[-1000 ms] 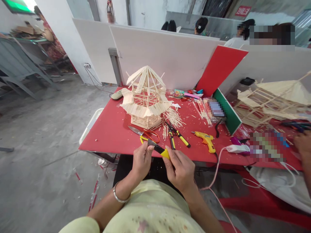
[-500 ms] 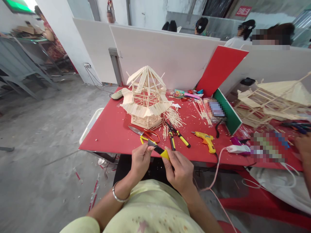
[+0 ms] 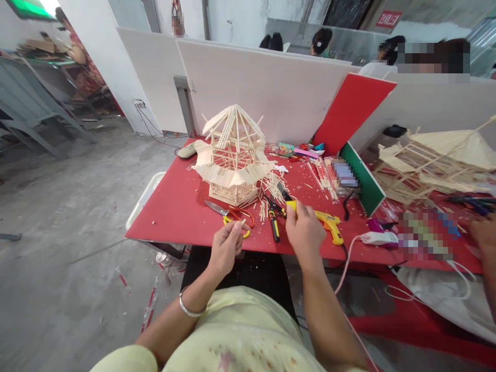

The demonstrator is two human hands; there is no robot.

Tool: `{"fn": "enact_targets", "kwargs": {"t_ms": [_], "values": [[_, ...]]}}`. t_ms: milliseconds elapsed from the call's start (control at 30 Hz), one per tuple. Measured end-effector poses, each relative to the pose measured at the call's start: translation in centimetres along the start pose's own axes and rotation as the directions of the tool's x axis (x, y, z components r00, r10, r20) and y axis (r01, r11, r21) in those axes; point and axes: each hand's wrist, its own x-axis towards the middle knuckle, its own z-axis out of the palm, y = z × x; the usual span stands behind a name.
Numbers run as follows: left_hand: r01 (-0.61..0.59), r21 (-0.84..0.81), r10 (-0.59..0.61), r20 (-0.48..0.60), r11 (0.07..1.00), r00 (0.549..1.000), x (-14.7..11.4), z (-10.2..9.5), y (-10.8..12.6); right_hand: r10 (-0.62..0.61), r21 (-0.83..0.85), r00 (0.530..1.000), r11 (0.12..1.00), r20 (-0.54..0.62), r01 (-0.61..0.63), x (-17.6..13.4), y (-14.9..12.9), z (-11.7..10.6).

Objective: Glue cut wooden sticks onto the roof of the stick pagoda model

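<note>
My left hand (image 3: pixel 226 247) is closed in a pinch on a short wooden stick (image 3: pixel 243 222), whose pale end just shows at the fingertips. My right hand (image 3: pixel 306 235) grips the yellow handle of a utility knife (image 3: pixel 285 193); its grey blade points up and left over the loose sticks. Beyond both hands stands a pavilion model (image 3: pixel 234 155) built of thin wooden sticks. Scissors (image 3: pixel 223 209) with red-orange handles lie just past my left hand. Between my hands are black-and-yellow pliers (image 3: pixel 274 222), partly covered by my right hand.
Loose wooden sticks (image 3: pixel 273 183) are strewn beside the model. A yellow glue gun (image 3: pixel 331 225) lies to the right, near a pink cord (image 3: pixel 346 258). A green board (image 3: pixel 364 181) stands before a second stick model (image 3: pixel 426 160). Another person's hand (image 3: pixel 484 227) is at the far right.
My right hand has moved right and forward with the knife, away from my left hand. The stick end now shows in my left fingers.
</note>
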Motion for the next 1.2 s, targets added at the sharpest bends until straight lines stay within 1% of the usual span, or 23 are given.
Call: {"fn": "enact_targets", "kwargs": {"t_ms": [33, 67, 100, 167, 233, 300, 367, 433, 500, 600, 700, 733, 767, 800, 833, 867, 900, 967, 1033, 1100, 1200], "values": [[0.065, -0.099, -0.061, 0.049, 0.993, 0.997, 0.2, 0.2, 0.2, 0.075, -0.025, 0.988, 0.997, 0.135, -0.072, 2.2, 0.2, 0.9], [0.111, -0.169, -0.097, 0.088, 0.979, 0.991, 0.3, 0.3, 0.3, 0.096, -0.029, 0.976, 0.995, 0.194, -0.092, 4.5, 0.3, 1.9], [0.136, -0.219, -0.114, 0.112, 0.966, 0.987, 0.5, 0.4, 0.6, 0.112, -0.031, 0.967, 0.994, 0.229, -0.108, 6.6, 0.3, 2.9], [0.149, -0.278, -0.116, 0.134, 0.949, 0.984, 0.9, 0.5, 1.1, 0.136, -0.027, 0.946, 0.991, 0.294, -0.134, 10.3, 0.2, 4.9], [0.156, -0.297, -0.115, 0.152, 0.942, 0.982, 1.3, 0.5, 1.6, 0.14, -0.015, 0.929, 0.99, 0.342, -0.143, 12.7, 0.0, 6.5], [0.165, -0.307, -0.119, 0.164, 0.937, 0.979, 1.8, 0.4, 2.0, 0.128, 0.002, 0.924, 0.99, 0.362, -0.138, 14.0, -0.1, 7.8], [0.177, -0.326, -0.128, 0.166, 0.929, 0.978, 2.3, 0.3, 2.3, 0.111, 0.021, 0.928, 0.992, 0.356, -0.127, 14.4, 0.0, 8.6], [0.193, -0.341, -0.143, 0.166, 0.92, 0.976, 2.9, 0.3, 2.5, 0.099, 0.042, 0.935, 0.992, 0.34, -0.12, 14.5, 0.2, 9.0], [0.209, -0.339, -0.161, 0.165, 0.917, 0.973, 3.4, 0.4, 2.5, 0.091, 0.069, 0.945, 0.991, 0.316, -0.118, 14.4, 0.4, 8.9], [0.206, -0.323, -0.168, 0.142, 0.924, 0.976, 4.0, 0.4, 2.5, 0.088, 0.122, 0.967, 0.985, 0.24, -0.119, 13.5, 0.9, 7.7], [0.152, -0.288, -0.13, 0.095, 0.946, 0.987, 4.4, 0.2, 2.4, 0.063, 0.207, 0.989, 0.974, 0.133, -0.09, 10.5, 1.1, 5.6], [0.128, -0.267, -0.111, 0.078, 0.955, 0.991, 4.5, 0.1, 2.3, 0.036, 0.257, 0.995, 0.965, 0.089, -0.058, 8.9, 1.1, 4.9], [0.106, -0.243, -0.094, 0.062, 0.964, 0.994, 4.6, 0.0, 2.2, -0.025, 0.398, 0.999, 0.917, -0.03, 0.035, 7.2, 1.0, 4.1], [0.087, -0.222, -0.078, 0.047, 0.971, 0.996, 4.6, 0.0, 2.1, -0.115, 0.496, 0.986, 0.854, -0.12, 0.16, 5.3, 0.9, 3.4], [0.076, -0.207, -0.07, 0.039, 0.975, 0.997, 4.7, 0.0, 2.0, -0.213, 0.55, 0.962, 0.79, -0.171, 0.272, 3.5, 0.7, 2.8], [0.073, -0.201, -0.067, 0.038, 0.977, 0.997, 4.7, 0.0, 1.9, -0.317, 0.573, 0.93, 0.734, -0.186, 0.365, 1.8, 0.4, 2.1], [0.074, -0.204, -0.068, 0.04, 0.976, 0.997, 4.7, 0.2, 1.8, -0.415, 0.579, 0.893, 0.691, -0.171, 0.432, 0.3, 0.1, 1.6], [0.078, -0.222, -0.068, 0.051, 0.972, 0.996, 4.5, 0.5, 1.7, -0.526, 0.539, 0.834, 0.659, -0.169, 0.525, -1.6, -0.7, 0.7], [0.063, -0.229, -0.052, 0.056, 0.971, 0.997, 4.2, 0.7, 1.5, -0.558, 0.479, 0.81, 0.668, -0.183, 0.569, -2.4, -1.3, 0.1], [0.032, -0.213, -0.022, 0.049, 0.976, 0.999, 3.8, 0.7, 1.3, -0.562, 0.44, 0.801, 0.678, -0.205, 0.589, -2.5, -1.7, -0.2], [-0.019, -0.159, 0.024, 0.033, 0.987, 0.999, 3.2, 0.5, 1.1, -0.575, 0.423, 0.788, 0.671, -0.222, 0.609, -2.5, -1.9, -0.6]]}}
